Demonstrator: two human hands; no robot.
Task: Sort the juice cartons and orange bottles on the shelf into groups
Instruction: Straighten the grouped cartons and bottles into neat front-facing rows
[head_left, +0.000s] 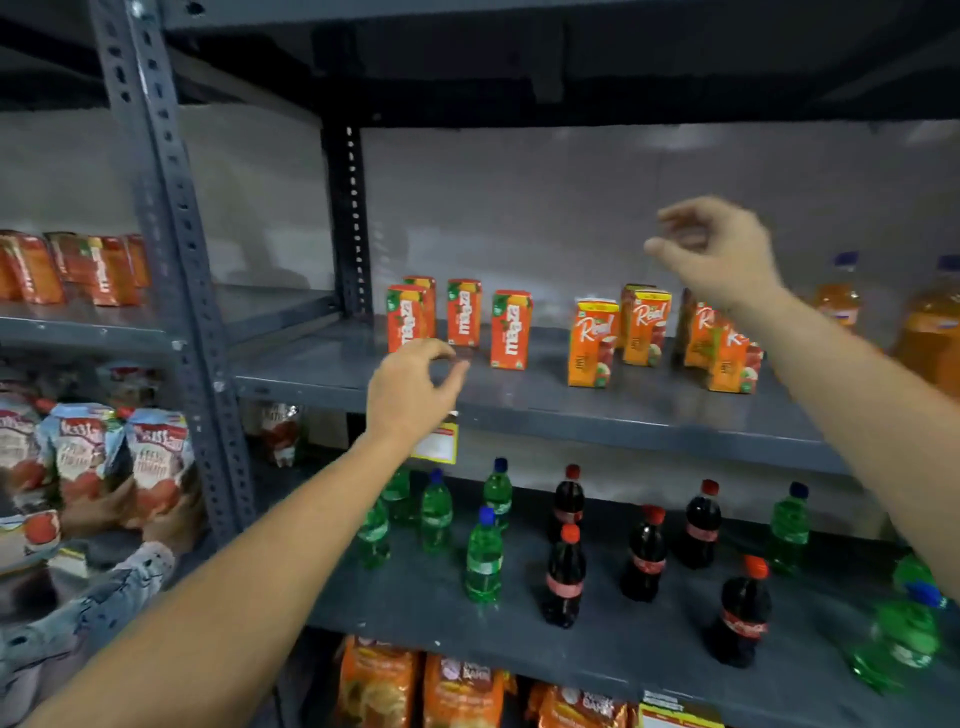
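Observation:
Several red Maaza juice cartons (511, 329) stand upright at the left of the grey shelf (597, 410). To their right stand several orange Real juice cartons (593, 343); my right forearm hides part of that group. Orange bottles (837, 296) with blue caps stand at the far right, a larger one (932, 332) cut off by the frame edge. My left hand (410, 389) hovers in front of the Maaza cartons, fingers curled and holding nothing. My right hand (719, 254) is raised above the Real cartons, fingers loosely apart and empty.
The shelf below holds green soda bottles (484, 558) and dark cola bottles (566, 577). Orange snack packets (462, 691) lie on the lowest level. A perforated upright post (171, 249) divides this rack from the left one, where more cartons and ketchup pouches (156, 462) sit. Another person's sleeve (104, 597) is at lower left.

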